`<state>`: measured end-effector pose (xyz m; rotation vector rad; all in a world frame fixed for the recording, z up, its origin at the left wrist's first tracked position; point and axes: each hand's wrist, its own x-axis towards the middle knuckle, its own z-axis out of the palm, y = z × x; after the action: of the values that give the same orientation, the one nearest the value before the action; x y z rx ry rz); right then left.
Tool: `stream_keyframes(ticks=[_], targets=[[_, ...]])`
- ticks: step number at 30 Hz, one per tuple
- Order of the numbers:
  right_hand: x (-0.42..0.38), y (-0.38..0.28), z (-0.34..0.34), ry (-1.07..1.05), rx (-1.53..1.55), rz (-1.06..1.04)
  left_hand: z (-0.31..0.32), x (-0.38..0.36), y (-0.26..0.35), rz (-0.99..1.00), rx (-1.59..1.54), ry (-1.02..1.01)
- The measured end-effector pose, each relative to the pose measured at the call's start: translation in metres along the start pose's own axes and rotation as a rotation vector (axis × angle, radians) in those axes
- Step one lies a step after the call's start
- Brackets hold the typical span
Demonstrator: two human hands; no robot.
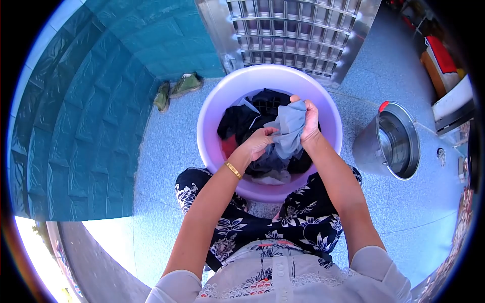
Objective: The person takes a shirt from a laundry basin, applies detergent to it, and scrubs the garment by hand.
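Observation:
A light grey-blue cloth point(288, 130) is bunched up between my two hands, above a large lilac tub point(212, 106). My right hand point(310, 119) grips its upper right side, fingers wrapped round it. With pinched fingers my left hand point(260, 142) holds the cloth's left edge; a gold bracelet is on that wrist. Dark clothes point(237, 121) fill the tub below, with a red piece at the left and a pale grey piece near the front. Part of the cloth is hidden behind my fingers.
A metal bucket point(359, 144) with water stands right of the tub. Behind the tub is a metal lattice door point(298, 30). Green shoes point(186, 85) lie by the blue-green tiled wall point(96, 111). My knees in patterned trousers flank the tub's front.

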<state>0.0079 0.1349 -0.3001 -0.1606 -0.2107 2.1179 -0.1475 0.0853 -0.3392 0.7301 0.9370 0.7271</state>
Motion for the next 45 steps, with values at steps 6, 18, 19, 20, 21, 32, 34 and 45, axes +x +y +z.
stream_keyframes(ticks=[6,18,19,20,21,32,34,45], targets=[[-0.001,-0.005,0.003,0.061,-0.045,-0.095,0.014,-0.009,0.006,-0.036,-0.252,-0.054],[0.015,0.017,0.007,0.335,-1.127,-0.017,-0.014,-0.006,0.036,0.581,-0.705,0.157],[0.009,0.023,0.012,0.32,-1.521,-0.079,-0.005,-0.016,0.046,0.559,-0.677,0.205],[0.002,0.028,0.019,0.296,-1.914,-0.142,0.002,-0.023,0.049,0.556,-0.674,0.203],[-0.001,0.031,0.025,0.238,-1.989,-0.062,0.006,-0.028,0.052,0.608,-0.609,0.26],[0.003,0.044,0.006,0.306,-0.921,-0.037,0.012,-0.036,0.066,0.736,-0.56,0.33],[0.001,0.043,0.016,0.269,-0.522,0.126,0.013,-0.036,0.067,0.734,-0.563,0.303],[0.016,0.02,0.006,0.428,-1.296,-0.842,0.015,-0.022,0.058,0.771,0.835,0.706]])
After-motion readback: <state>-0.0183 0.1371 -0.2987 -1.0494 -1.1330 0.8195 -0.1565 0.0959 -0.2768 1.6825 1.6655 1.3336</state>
